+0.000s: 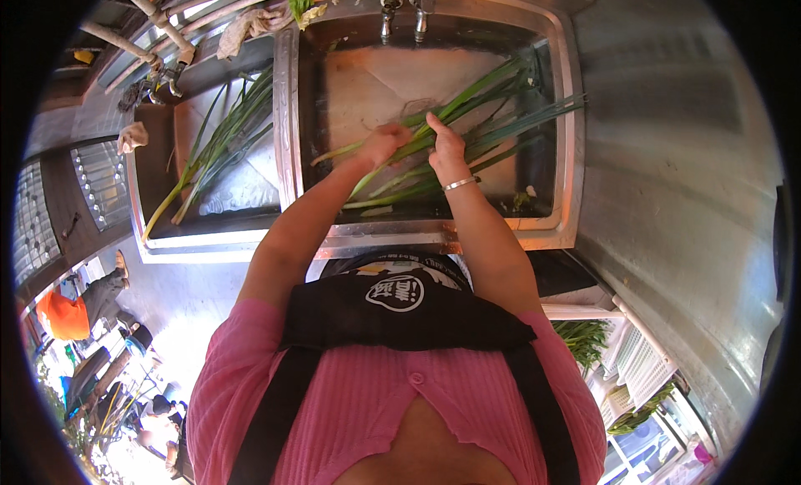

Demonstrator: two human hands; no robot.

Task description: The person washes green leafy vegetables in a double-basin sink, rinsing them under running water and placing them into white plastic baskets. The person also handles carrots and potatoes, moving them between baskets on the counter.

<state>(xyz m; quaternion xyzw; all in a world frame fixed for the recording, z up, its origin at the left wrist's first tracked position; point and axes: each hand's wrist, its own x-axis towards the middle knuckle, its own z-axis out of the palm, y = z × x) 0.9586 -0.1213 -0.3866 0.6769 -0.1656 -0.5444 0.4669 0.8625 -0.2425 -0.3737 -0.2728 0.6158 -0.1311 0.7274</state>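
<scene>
Over the right basin of a steel double sink (568, 172), my left hand (383, 146) is closed around the pale lower stalks of long green onions (479, 92). It looks slightly blurred. My right hand (448, 148) grips the same stalks farther up, its thumb lying along the leaves. Their green tops point toward the far right corner of the basin. More green onions (400, 194) lie loose below my hands, some leaves reaching over the right rim. In the left basin, another bunch of green onions (216, 150) leans diagonally, with its white ends toward me.
Two metal taps (403, 22) stand at the back rim, and others (164, 84) are by the left basin. Cloths (250, 29) hang behind the divider. A steel wall (663, 128) rises at right. White baskets (638, 360) and greens are lower right; people (62, 316) are lower left.
</scene>
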